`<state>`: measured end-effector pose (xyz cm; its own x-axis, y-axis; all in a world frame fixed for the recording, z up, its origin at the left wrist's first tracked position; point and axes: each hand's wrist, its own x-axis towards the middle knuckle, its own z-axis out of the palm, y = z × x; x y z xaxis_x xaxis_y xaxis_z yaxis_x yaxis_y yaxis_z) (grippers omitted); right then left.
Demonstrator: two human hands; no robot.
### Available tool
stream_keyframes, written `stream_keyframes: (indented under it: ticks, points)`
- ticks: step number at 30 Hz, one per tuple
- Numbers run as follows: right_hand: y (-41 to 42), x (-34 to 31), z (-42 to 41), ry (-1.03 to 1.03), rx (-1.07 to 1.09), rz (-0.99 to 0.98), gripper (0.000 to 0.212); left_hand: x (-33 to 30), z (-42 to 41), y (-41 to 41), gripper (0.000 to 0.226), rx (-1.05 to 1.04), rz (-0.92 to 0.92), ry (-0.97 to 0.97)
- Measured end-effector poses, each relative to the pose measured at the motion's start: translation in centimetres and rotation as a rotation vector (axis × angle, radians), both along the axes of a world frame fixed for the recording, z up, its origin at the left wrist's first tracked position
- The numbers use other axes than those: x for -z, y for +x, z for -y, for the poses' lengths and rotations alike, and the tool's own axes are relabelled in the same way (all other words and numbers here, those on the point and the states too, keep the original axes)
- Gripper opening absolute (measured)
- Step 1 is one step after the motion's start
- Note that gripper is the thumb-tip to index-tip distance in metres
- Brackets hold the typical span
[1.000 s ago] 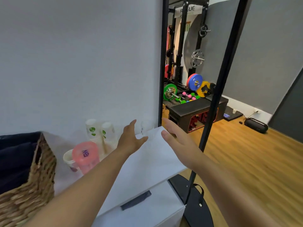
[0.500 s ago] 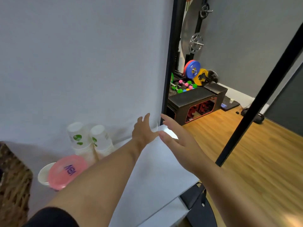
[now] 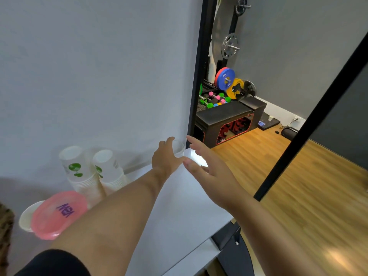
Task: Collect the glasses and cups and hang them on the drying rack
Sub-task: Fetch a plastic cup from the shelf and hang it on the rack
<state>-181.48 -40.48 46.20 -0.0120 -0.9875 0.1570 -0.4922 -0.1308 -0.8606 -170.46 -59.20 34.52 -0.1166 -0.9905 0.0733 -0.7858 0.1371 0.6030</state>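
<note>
A small clear glass (image 3: 178, 148) stands at the far right corner of the white tabletop (image 3: 175, 200), against the wall. My left hand (image 3: 166, 157) is at the glass with its fingers curled around the left side. My right hand (image 3: 201, 162) hovers just to the right of the glass, fingers spread, holding nothing. Two upside-down stacks of white paper cups with green prints (image 3: 74, 170) (image 3: 108, 168) stand by the wall at the left. A pink lidded cup (image 3: 57, 214) and a white cup (image 3: 26, 218) sit at the front left. No drying rack is in view.
A black vertical post (image 3: 201, 62) rises right behind the glass. A slanted black pole (image 3: 310, 120) crosses at the right, with a black base (image 3: 237, 257) on the wooden floor. A wicker basket edge (image 3: 5, 236) shows at far left. Gym weights and a bench lie beyond.
The camera has moved closer and looks down more. My left hand has reached forward onto the clear glass. My right hand has come up beside it.
</note>
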Motion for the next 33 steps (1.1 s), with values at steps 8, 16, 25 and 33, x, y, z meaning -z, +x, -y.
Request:
stream_keyframes:
  ticks: [8, 16, 25, 33]
  points:
    - [-1.3, -2.4, -1.0, -0.05, -0.051, 0.043, 0.061, -6.3, -3.8, 1.7, 0.09, 0.016, -0.055, -0.12]
    - [-0.7, -6.3, -5.4, -0.166, -0.249, 0.154, 0.072, -18.6, -16.1, 5.0, 0.093, -0.115, -0.093, -0.28]
    - [5.2, -10.5, -13.9, -0.244, -0.562, 0.304, 0.098, -28.8, -34.7, 10.4, 0.089, -0.322, -0.057, -0.356]
    - [17.3, -13.8, -23.7, -0.274, -0.898, 0.453, 0.109, -34.8, -50.1, 18.5, 0.083, -0.596, 0.042, -0.44]
